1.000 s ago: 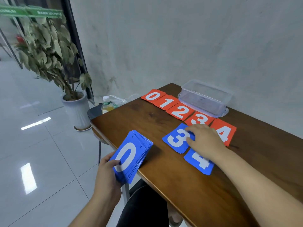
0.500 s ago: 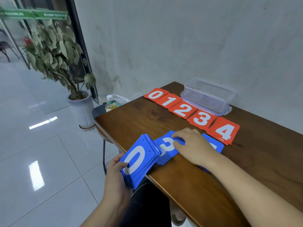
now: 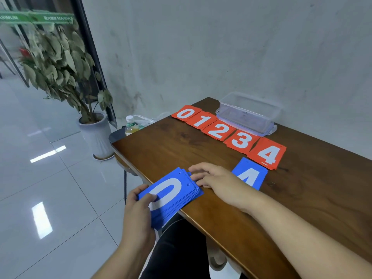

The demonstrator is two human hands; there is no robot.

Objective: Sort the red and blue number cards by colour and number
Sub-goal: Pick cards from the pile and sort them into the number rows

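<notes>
Blue card stack [image 3: 173,195]: is overhanging the desk's [image 3: 302,208] near-left edge, its far part resting on the desk top, a white 0 facing up.
Left hand [image 3: 138,214]: is gripping the stack's near end off the desk edge, thumb lying across the 0, fingers curling underneath.
Right hand [image 3: 218,180]: is lying on the desk, fingers nearly straight, fingertips touching the stack's far edge. Whether a card is sitting under the palm cannot be told.
Blue 4 card [image 3: 252,174]: is lying flat mid-desk, partly hidden behind the right hand.
Red cards [image 3: 240,140]: are lying in a row along the desk's far side, reading 0 to 4, edges overlapping.
Clear box [image 3: 247,115]: is standing at the desk's far edge.
Bottle [image 3: 130,126]: is standing just off the desk's left end.
Potted plant [image 3: 60,63]: is standing on the floor, well left of the desk.
</notes>
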